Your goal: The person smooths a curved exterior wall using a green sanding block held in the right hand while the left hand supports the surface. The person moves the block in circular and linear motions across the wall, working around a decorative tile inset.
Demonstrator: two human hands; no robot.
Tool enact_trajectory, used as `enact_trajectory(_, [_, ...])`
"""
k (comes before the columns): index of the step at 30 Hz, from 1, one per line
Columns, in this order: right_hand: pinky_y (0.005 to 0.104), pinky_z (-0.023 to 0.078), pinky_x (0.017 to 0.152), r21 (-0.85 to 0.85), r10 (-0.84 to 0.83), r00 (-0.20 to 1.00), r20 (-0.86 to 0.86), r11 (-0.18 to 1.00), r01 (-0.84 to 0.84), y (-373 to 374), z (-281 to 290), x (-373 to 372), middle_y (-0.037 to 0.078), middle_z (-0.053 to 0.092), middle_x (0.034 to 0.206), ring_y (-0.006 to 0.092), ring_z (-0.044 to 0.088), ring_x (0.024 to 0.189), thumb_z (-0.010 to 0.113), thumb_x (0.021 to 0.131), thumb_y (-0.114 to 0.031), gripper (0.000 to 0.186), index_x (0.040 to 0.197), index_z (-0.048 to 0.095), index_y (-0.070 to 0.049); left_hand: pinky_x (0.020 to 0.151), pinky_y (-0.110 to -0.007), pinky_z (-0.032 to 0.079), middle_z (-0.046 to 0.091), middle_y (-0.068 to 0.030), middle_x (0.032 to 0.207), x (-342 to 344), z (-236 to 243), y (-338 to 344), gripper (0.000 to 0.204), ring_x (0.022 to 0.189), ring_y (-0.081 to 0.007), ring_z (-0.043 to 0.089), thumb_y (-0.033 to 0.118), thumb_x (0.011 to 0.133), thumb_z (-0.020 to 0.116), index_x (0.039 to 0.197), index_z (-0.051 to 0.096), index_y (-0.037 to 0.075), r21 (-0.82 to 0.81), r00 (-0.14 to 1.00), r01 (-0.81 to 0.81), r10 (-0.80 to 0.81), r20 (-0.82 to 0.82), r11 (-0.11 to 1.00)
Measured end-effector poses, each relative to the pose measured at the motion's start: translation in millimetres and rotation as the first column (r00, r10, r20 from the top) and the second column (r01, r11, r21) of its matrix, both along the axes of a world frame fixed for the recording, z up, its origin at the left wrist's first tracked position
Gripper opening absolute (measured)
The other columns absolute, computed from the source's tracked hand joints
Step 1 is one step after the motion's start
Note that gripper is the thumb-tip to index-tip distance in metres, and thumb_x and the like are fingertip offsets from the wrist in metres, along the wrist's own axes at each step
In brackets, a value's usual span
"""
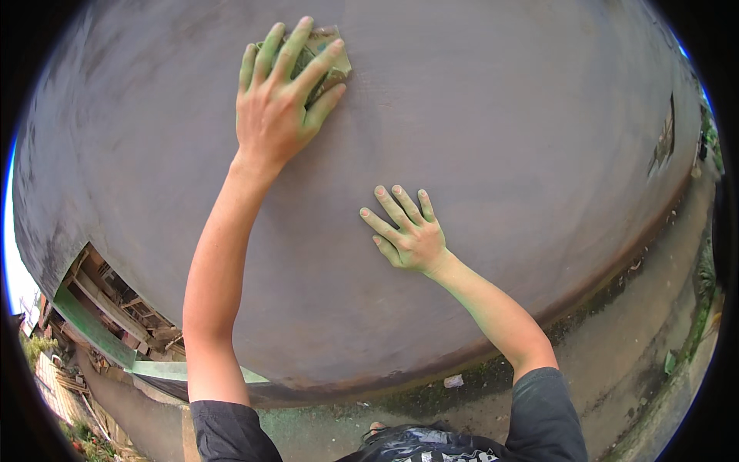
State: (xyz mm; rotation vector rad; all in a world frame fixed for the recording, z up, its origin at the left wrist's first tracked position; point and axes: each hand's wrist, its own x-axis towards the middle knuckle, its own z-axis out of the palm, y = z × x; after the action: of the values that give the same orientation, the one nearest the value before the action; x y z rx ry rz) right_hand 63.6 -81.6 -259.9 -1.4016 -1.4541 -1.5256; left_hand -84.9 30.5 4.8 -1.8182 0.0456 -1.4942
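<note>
My left hand (277, 115) is high on a large grey, smudged wall (500, 115), its fingers spread over a crumpled, pale greenish sheet or pad (336, 65) that it presses against the surface. The fingers hide much of the pad, so I cannot make out what it is. My right hand (408, 239) lies lower and to the right, palm to the wall, with its fingers spread and holding nothing. Both hands have a greenish tinge on the fingers.
At lower left the wall has an opening (115, 296) with green edging and wooden pieces inside. A damp concrete path (616, 339) with mossy margins runs along the wall's foot, with a small pale scrap (453, 381) on it. Plants (38, 350) show at the far left.
</note>
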Motion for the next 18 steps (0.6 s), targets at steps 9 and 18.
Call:
enact_trajectory(9, [0.052, 0.013, 0.133, 0.041, 0.081, 0.991, -0.106, 0.996, -0.077, 9.8, -11.0, -2.1, 0.001, 0.046, 0.167, 0.0221, 0.036, 0.157, 0.064, 0.097, -0.034, 0.056, 0.153, 0.058, -0.035, 0.121, -0.056, 0.037, 0.053, -0.0053, 0.16, 69.9, 9.6, -29.9, 0.05, 0.146, -0.0341, 0.048, 0.041, 0.093, 0.075, 0.142, 0.068, 0.032, 0.013, 0.985, 0.052, -0.053, 0.165, 0.999])
enact_trajectory(18, [0.0545, 0.018, 0.131, 0.112, 0.05, 0.979, -0.198, 0.993, -0.028, -46.7, -24.6, 75.0, 0.006, 0.043, 0.169, 0.028, 0.036, 0.158, 0.063, 0.099, -0.038, 0.055, 0.153, 0.058, -0.033, 0.121, -0.056, 0.037, 0.052, -0.0074, 0.161, -14.6, 12.6, 28.2, 0.051, 0.146, -0.0385, 0.048, 0.043, 0.095, 0.076, 0.144, 0.067, 0.031, -0.06, 0.969, -0.069, 0.081, 0.235, 0.996])
